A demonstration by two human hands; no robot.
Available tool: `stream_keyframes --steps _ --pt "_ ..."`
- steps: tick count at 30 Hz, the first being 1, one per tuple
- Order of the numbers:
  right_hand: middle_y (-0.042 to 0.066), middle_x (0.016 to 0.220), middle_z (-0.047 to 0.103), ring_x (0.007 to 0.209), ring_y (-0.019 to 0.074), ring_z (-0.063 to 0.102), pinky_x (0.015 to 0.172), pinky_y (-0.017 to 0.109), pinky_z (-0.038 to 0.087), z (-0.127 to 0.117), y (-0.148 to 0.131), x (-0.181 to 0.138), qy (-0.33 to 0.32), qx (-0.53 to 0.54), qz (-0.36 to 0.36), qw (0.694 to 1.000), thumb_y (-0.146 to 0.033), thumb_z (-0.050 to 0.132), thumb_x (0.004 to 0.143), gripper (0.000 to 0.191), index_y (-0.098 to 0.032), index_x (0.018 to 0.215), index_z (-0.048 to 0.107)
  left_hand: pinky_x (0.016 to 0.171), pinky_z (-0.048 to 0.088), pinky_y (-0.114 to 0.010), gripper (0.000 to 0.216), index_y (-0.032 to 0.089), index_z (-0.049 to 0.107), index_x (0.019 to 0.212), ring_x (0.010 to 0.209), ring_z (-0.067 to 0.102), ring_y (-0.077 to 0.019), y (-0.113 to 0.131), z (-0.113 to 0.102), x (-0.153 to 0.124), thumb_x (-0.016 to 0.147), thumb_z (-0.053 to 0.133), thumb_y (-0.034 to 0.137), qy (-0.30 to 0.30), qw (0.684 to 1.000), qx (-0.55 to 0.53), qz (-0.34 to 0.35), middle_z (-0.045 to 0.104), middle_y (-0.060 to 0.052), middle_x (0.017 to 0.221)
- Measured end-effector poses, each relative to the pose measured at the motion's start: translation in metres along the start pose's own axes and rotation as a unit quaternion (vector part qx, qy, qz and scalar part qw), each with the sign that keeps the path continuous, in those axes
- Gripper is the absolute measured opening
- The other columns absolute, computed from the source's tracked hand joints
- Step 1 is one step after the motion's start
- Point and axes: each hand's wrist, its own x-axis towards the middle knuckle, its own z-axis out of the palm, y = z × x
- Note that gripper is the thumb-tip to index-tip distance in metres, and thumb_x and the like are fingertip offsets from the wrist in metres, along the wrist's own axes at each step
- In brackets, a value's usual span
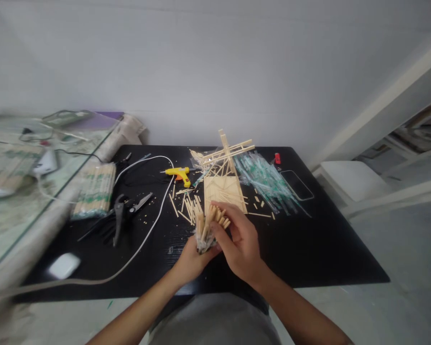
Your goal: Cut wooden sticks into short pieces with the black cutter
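A bundle of wooden chopsticks (208, 225), partly wrapped in crumpled clear plastic, stands with its ends up in front of me. My left hand (194, 261) is closed around its lower part. At the upper right of the bundle, my right hand (240, 239) has its thumb and fingers closed on some stick ends. Just beyond lies a square wooden board (224, 189) with thin sticks on it. Cut stick pieces (190, 208) are scattered to its left. Behind the board, a frame of joined sticks (230, 153) rises with one crossing upright.
A yellow glue gun (177, 173) lies left of the board. Scissors (141, 203), a packed bundle of chopsticks (95, 189) and a white cable (158, 220) are further left. Empty wrappers (266, 177), a phone-like outline (297, 185) and a red object (277, 158) lie right.
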Motion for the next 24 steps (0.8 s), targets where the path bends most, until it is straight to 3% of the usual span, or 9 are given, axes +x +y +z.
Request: stream_keyframes --steps 4,10,14,17,20,24 --pt "0.009 0.119 0.061 0.11 0.0245 0.064 0.096 0.038 0.056 -0.002 -0.002 0.0 0.019 -0.057 -0.031 0.998 -0.021 0.062 0.095 0.039 -0.029 0.133 0.065 0.094 0.055 -0.04 0.032 0.018 0.075 0.106 0.102 0.068 -0.0285 -0.002 0.0 0.0 0.079 0.074 0.036 0.002 1.0 0.006 0.007 0.077 -0.008 0.103" --pt "0.007 0.117 0.068 0.11 0.0248 0.066 0.097 0.038 0.054 0.001 -0.003 0.0 0.04 -0.054 -0.024 0.997 -0.018 0.063 0.094 0.032 -0.028 0.124 0.065 0.1 0.052 -0.038 0.03 0.018 0.074 0.109 0.109 0.067 -0.0277 -0.014 -0.002 0.0 0.084 0.071 0.034 0.001 0.999 0.023 0.031 0.076 -0.007 0.108" --pt "0.005 0.1 0.069 0.091 0.0212 0.068 0.083 0.033 0.057 0.004 -0.002 -0.001 0.078 -0.04 0.002 0.996 -0.022 0.07 0.091 0.016 -0.025 0.106 0.066 0.099 0.052 -0.037 0.033 0.019 0.071 0.116 0.11 0.066 -0.0274 -0.023 -0.005 0.0 0.086 0.071 0.032 0.013 0.998 0.046 0.044 0.074 -0.009 0.118" --pt "0.003 0.091 0.064 0.081 0.0187 0.066 0.073 0.029 0.056 0.005 -0.003 0.0 0.108 -0.024 0.004 0.994 -0.024 0.073 0.089 0.014 -0.024 0.097 0.062 0.095 0.052 -0.036 0.022 0.02 0.071 0.107 0.107 0.066 -0.0271 -0.032 -0.008 0.001 0.087 0.069 0.027 0.001 0.994 0.088 0.07 0.075 -0.007 0.104" --pt "0.002 0.085 0.063 0.074 0.0166 0.064 0.067 0.027 0.054 0.004 -0.004 0.001 0.098 -0.012 0.008 0.995 -0.024 0.073 0.089 0.013 -0.024 0.093 0.061 0.09 0.052 -0.034 0.01 0.019 0.07 0.095 0.102 0.067 -0.0268 -0.04 -0.011 0.0 0.086 0.068 0.023 -0.003 0.988 0.122 0.091 0.074 -0.005 0.09" --pt "0.002 0.084 0.067 0.074 0.0165 0.065 0.068 0.027 0.053 0.002 -0.005 0.001 0.076 -0.021 0.007 0.997 -0.024 0.07 0.092 0.006 -0.023 0.092 0.064 0.091 0.052 -0.033 0.021 0.018 0.069 0.11 0.1 0.068 -0.0242 -0.042 -0.011 0.0 0.091 0.064 0.023 -0.007 0.986 0.131 0.104 0.075 -0.007 0.106"
